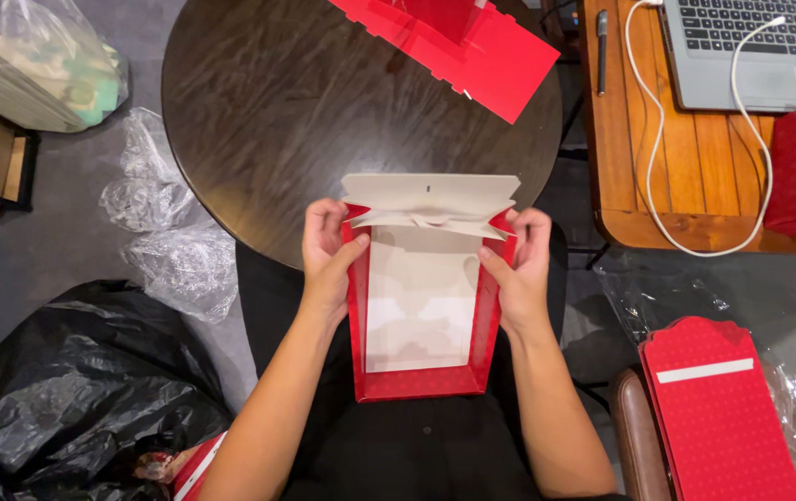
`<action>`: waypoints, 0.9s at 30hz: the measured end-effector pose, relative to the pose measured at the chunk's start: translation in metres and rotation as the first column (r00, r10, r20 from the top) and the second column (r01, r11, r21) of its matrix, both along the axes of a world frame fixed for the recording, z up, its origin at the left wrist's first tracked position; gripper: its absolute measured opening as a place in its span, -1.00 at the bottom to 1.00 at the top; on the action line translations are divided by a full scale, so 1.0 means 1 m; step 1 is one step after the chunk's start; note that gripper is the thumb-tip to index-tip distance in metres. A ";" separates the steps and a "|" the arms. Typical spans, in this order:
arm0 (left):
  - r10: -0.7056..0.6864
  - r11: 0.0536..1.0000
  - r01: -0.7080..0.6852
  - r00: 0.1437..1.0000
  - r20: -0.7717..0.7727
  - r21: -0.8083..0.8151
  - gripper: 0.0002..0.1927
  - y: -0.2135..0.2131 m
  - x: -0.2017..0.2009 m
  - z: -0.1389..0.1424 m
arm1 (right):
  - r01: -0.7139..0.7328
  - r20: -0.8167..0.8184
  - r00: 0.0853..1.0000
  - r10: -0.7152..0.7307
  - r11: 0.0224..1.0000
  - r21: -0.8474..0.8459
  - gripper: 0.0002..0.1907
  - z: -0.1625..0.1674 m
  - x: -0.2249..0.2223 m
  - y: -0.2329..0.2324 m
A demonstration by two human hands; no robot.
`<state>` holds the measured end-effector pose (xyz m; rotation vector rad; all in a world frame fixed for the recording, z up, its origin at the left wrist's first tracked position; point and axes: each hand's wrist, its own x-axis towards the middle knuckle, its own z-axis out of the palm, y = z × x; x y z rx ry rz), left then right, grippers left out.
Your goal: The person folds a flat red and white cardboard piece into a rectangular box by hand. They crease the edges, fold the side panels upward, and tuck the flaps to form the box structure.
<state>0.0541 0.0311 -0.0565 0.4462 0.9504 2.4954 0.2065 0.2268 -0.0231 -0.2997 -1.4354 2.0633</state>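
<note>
A person seen from above holds a half-folded red cardboard box [421, 306] over their lap, its open mouth facing the camera and its pale inside showing. The left hand [328, 255] grips the box's left wall at about 9 o'clock, fingers curled over the top corner. The right hand [520, 269] grips the right wall at 3 o'clock, fingers closed on that corner. The box's white end flaps [430, 206] are folded partway inward at 12 o'clock, just over the near edge of the table.

At 4 o'clock from the box, a flat red dotted carton blank [718, 413] with a white strip lies on a brown seat, clear wrap beside it. At 8 o'clock a black plastic bag [73, 390] sits on the grey floor, with crumpled clear plastic wrap [171, 232] at 9 o'clock.

Beyond the hands stands a round dark wooden table [277, 102]. At its far edge, 12 o'clock, lies another flat red cardboard sheet [472, 42]. At 2 o'clock is a slatted orange wooden table [685, 158] carrying a grey laptop [750, 51], a looping white cable [657, 158] and a dark pen [602, 46]. At 10 o'clock, a clear bag of stacked papers [31, 65] rests on the floor.
</note>
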 end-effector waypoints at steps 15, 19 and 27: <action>-0.019 0.988 0.005 0.996 -0.090 -0.156 -0.76 -0.002 -0.006 -0.002 | -0.006 0.031 1.000 0.001 0.989 0.147 -0.60 -0.015 -0.011 0.009; -0.091 0.978 0.061 0.985 -0.144 -0.201 -0.75 -0.005 -0.007 0.001 | 0.001 0.025 1.000 -0.004 0.989 0.146 -0.67 -0.019 -0.009 0.012; -0.121 0.972 0.044 0.937 -0.329 -0.233 -0.53 0.009 0.007 0.014 | 0.025 -0.051 0.998 -0.031 0.995 -0.101 -0.66 -0.041 -0.008 0.036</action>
